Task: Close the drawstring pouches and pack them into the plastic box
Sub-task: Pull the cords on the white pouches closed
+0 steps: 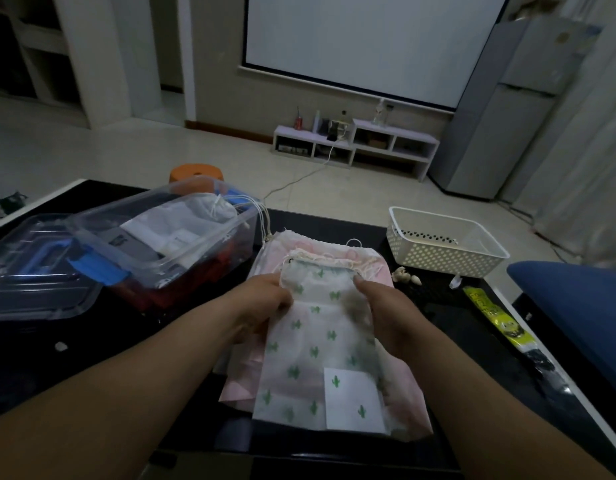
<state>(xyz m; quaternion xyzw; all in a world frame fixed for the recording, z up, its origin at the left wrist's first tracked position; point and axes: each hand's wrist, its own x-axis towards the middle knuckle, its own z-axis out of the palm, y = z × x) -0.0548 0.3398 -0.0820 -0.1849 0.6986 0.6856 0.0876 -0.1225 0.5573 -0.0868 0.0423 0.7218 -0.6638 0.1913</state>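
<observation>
Now the left hand and right hand each grip a side of the pouch; it lies lengthwise away, mouth far; the box sits forward-left, nearer the left hand.

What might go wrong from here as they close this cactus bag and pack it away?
1. The cactus pouch lies on the pink pouches; their drawstrings bunch together at the top and might tangle when the left hand and right hand lift it.
2. Some white cords hang over the rim of the plastic box and could get pinched under the lid.
</observation>
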